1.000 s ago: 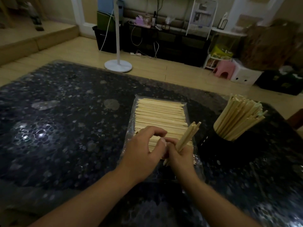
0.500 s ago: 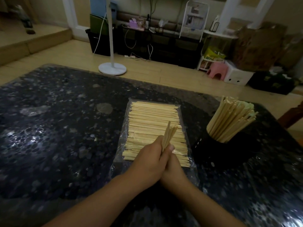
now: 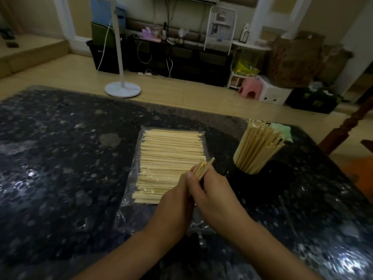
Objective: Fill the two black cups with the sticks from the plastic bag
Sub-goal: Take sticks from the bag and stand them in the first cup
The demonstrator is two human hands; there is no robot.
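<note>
**Mia:** What was closest to the person?

**Ben:** The two hands. The left hand (image 3: 177, 201) and the right hand (image 3: 216, 195) were pressed together, and both had their fingers curled tight around a little bunch of sticks (image 3: 201, 168). The tips poked up past the thumbs, leaning to the right.

**Mia:** Could that have gone wrong?

**Ben:** I think so. The tips were not even; one stuck out more than the rest. If the hands had let go a bit, some sticks might have slid out onto the dark speckled table (image 3: 60, 178).

**Mia:** What was just behind the hands?

**Ben:** The plastic bag (image 3: 131, 184), lying flat and open, with lots of sticks (image 3: 171, 150) inside, side by side. The hands were right over its near end. A bump there might have pushed that neat pile crooked.

**Mia:** And farther back?

**Ben:** To the right stood a black cup (image 3: 244, 170), already packed with sticks (image 3: 258, 146) that fanned out and leaned right. Pushing more in could have tipped it or knocked some out, I guess.

**Mia:** Where was the second cup?

**Ben:** I couldn't tell. It was very dark beside the first one.
</note>
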